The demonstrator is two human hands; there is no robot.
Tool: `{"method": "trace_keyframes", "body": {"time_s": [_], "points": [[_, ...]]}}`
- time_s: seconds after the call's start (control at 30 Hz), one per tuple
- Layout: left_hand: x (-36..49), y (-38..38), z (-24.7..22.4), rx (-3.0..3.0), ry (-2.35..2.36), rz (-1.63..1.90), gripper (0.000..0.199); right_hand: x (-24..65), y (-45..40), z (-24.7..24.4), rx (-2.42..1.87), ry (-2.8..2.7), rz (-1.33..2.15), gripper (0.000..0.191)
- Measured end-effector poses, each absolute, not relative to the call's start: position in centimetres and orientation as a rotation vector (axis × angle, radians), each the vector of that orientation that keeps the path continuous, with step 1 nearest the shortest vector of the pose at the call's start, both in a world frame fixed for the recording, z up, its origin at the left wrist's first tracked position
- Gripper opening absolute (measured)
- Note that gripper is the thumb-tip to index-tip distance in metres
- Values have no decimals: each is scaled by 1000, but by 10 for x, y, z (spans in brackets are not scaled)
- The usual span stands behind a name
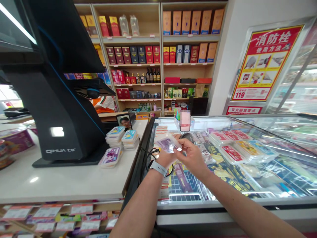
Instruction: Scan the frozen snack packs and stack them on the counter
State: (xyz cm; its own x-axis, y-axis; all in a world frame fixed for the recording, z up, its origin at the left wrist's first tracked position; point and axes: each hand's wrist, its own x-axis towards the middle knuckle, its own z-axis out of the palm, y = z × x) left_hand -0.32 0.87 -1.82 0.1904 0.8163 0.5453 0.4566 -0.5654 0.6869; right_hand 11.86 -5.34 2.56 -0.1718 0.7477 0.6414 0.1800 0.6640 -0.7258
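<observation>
Both hands are raised over a glass-topped chest freezer [223, 201]. Between them is a small clear plastic packet with a purple label [168, 144]. My right hand [193, 159] pinches its near corner between thumb and fingers. My left hand [164, 158], with a white watch band [158, 168] on the wrist, holds the packet from below. Just beyond the packet, a dark oval object [187, 137] sits close to my right fingers, and I cannot tell what it is. Black cables [153, 155] lie below my left hand.
On the white counter [59, 181] to the left are a black checkout terminal [59, 112] and stacks of small packaged items [114, 136]. Boxed bottles fill wooden shelves [160, 59] behind. A person in an orange-and-white shirt [104, 105] stands beyond the terminal.
</observation>
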Motion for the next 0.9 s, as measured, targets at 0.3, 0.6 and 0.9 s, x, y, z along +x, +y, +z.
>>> {"method": "trace_keyframes", "body": {"time_s": [0.3,0.6,0.9], "points": [[-1,-3,1,2672,1543,1002,47,183,-42,41,-745,-1526,745,43],[-1,-2,2,2668,1505,1047,58,232,-18,32,-710,-1218,647,42],[-1,-3,2,2692,1524,1053,57,269,-1,16,-1283,-1452,72,34]]}}
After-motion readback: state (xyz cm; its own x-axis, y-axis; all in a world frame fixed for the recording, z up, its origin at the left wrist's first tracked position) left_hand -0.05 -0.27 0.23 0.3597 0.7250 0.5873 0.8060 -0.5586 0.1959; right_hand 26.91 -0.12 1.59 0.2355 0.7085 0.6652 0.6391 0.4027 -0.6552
